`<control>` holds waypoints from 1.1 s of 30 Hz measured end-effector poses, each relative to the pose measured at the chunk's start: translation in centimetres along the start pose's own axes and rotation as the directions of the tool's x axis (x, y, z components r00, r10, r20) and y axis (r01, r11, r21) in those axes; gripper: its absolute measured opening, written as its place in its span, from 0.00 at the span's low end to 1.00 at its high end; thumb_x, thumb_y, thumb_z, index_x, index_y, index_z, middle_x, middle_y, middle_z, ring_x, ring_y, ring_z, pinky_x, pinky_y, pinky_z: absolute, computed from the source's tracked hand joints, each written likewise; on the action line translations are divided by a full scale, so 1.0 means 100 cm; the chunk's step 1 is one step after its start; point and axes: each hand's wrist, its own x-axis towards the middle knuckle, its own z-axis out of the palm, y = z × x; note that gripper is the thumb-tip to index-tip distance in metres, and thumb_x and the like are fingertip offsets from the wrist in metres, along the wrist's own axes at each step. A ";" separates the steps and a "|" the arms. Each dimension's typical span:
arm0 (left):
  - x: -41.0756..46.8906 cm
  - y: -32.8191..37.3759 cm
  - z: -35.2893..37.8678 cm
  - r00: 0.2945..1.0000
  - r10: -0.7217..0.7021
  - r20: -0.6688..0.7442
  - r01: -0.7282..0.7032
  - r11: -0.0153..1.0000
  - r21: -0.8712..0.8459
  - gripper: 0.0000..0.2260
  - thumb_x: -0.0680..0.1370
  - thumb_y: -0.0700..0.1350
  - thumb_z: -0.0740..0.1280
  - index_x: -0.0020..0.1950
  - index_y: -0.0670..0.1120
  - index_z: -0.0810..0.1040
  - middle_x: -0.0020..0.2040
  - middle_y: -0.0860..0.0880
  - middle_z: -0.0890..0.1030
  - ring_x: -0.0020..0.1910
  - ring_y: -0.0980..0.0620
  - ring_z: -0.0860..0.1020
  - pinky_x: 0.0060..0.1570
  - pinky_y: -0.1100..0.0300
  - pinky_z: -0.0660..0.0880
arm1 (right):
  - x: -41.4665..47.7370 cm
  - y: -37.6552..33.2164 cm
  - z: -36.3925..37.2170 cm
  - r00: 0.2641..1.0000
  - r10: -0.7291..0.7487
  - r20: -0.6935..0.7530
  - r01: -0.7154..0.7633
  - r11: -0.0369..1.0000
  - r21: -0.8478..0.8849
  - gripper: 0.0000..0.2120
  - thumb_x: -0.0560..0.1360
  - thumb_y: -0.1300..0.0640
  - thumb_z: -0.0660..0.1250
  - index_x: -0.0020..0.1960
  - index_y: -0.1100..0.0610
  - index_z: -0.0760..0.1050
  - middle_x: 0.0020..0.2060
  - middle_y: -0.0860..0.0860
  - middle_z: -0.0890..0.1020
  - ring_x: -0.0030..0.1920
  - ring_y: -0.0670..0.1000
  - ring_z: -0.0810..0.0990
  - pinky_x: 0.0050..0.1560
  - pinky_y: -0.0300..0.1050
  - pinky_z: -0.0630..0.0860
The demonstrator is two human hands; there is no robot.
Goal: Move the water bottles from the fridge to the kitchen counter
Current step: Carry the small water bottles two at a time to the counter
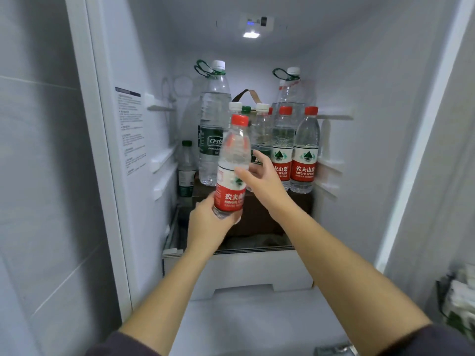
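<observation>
My left hand (pixel 209 222) grips the base of a red-capped, red-labelled water bottle (pixel 232 165), held upright in front of the open fridge. My right hand (pixel 262 176) reaches past it with fingers spread, empty, close to the bottles behind. Two more red-capped bottles (pixel 304 150) (pixel 282 140) stand on a dark box (pixel 257 214) inside. Behind them are white-capped small bottles (pixel 262 129), a tall green-labelled bottle (pixel 214 119) and another tall bottle (pixel 291 91) at the back right. A small green-capped bottle (pixel 186 170) stands low at the left.
The fridge's white inner walls have shelf rails on both sides (pixel 160 160) (pixel 331 173). A white drawer front (pixel 244 271) sits below the box. The open door's shelf (pixel 460 299) with packets shows at the lower right. A tiled wall (pixel 38 176) is at the left.
</observation>
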 end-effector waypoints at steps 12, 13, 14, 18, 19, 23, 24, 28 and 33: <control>-0.016 -0.018 0.009 0.950 -0.030 0.311 -0.085 0.932 0.352 0.31 0.75 0.47 0.70 0.76 0.50 0.63 0.65 0.51 0.76 0.58 0.53 0.76 0.59 0.54 0.75 | -0.022 0.056 -0.030 0.976 0.095 -0.195 -0.118 0.987 -0.112 0.30 0.68 0.53 0.78 0.66 0.50 0.69 0.55 0.47 0.82 0.57 0.48 0.80 0.54 0.46 0.77; -0.016 -0.021 0.006 0.952 -0.024 0.304 -0.096 0.924 0.371 0.29 0.75 0.46 0.70 0.75 0.51 0.65 0.64 0.51 0.77 0.57 0.54 0.77 0.58 0.55 0.75 | -0.022 0.058 -0.033 0.973 0.101 -0.209 -0.126 0.986 -0.113 0.31 0.68 0.53 0.78 0.66 0.49 0.68 0.56 0.47 0.82 0.57 0.48 0.80 0.53 0.46 0.77; -0.016 -0.023 0.004 0.953 -0.017 0.303 -0.106 0.916 0.386 0.28 0.75 0.46 0.69 0.74 0.50 0.66 0.64 0.51 0.77 0.56 0.54 0.77 0.58 0.55 0.76 | -0.021 0.059 -0.036 0.968 0.109 -0.224 -0.135 0.985 -0.105 0.32 0.68 0.53 0.78 0.67 0.49 0.68 0.56 0.47 0.82 0.57 0.48 0.80 0.51 0.44 0.76; -0.007 -0.027 0.002 0.961 0.043 0.273 -0.166 0.881 0.444 0.23 0.75 0.46 0.69 0.71 0.49 0.71 0.63 0.51 0.78 0.59 0.52 0.77 0.58 0.55 0.75 | -0.016 0.063 -0.042 0.964 0.118 -0.239 -0.149 0.982 -0.114 0.34 0.67 0.52 0.79 0.68 0.49 0.67 0.58 0.46 0.80 0.57 0.48 0.79 0.48 0.40 0.75; -0.004 -0.026 0.001 0.965 0.076 0.251 -0.191 0.858 0.476 0.23 0.76 0.46 0.69 0.70 0.49 0.71 0.64 0.51 0.77 0.61 0.52 0.75 0.59 0.55 0.74 | -0.015 0.064 -0.041 0.968 0.115 -0.224 -0.145 0.982 -0.123 0.33 0.68 0.52 0.79 0.68 0.49 0.67 0.57 0.45 0.79 0.57 0.47 0.78 0.47 0.38 0.74; 0.011 -0.025 -0.002 0.957 0.186 0.223 -0.290 0.630 0.720 0.29 0.76 0.47 0.67 0.76 0.48 0.62 0.75 0.47 0.63 0.75 0.47 0.59 0.73 0.49 0.60 | -0.008 0.064 -0.039 0.970 0.153 -0.188 -0.179 0.974 -0.136 0.34 0.69 0.54 0.78 0.70 0.50 0.65 0.61 0.48 0.76 0.59 0.49 0.76 0.50 0.41 0.73; 0.014 -0.026 -0.003 0.954 0.172 0.246 -0.300 0.571 0.764 0.31 0.76 0.47 0.67 0.77 0.48 0.58 0.77 0.46 0.59 0.77 0.47 0.55 0.74 0.47 0.56 | -0.005 0.061 -0.039 0.970 0.151 -0.192 -0.181 0.972 -0.150 0.35 0.69 0.54 0.78 0.70 0.51 0.64 0.62 0.49 0.76 0.60 0.50 0.76 0.52 0.43 0.73; 0.021 -0.032 -0.007 0.946 0.141 0.292 -0.323 0.489 0.810 0.33 0.76 0.45 0.65 0.78 0.48 0.56 0.77 0.48 0.60 0.76 0.49 0.56 0.74 0.47 0.56 | 0.011 0.035 -0.039 0.977 0.051 -0.207 -0.092 0.976 -0.197 0.32 0.71 0.55 0.76 0.69 0.49 0.64 0.57 0.45 0.75 0.53 0.44 0.76 0.48 0.35 0.73; 0.052 -0.014 -0.015 0.941 0.221 0.255 -0.337 0.569 0.750 0.16 0.75 0.45 0.60 0.62 0.47 0.76 0.57 0.48 0.78 0.54 0.48 0.75 0.56 0.52 0.68 | 0.041 -0.001 -0.034 0.966 -0.056 -0.251 -0.045 0.925 -0.378 0.05 0.78 0.54 0.66 0.48 0.56 0.76 0.38 0.47 0.79 0.37 0.44 0.79 0.34 0.34 0.72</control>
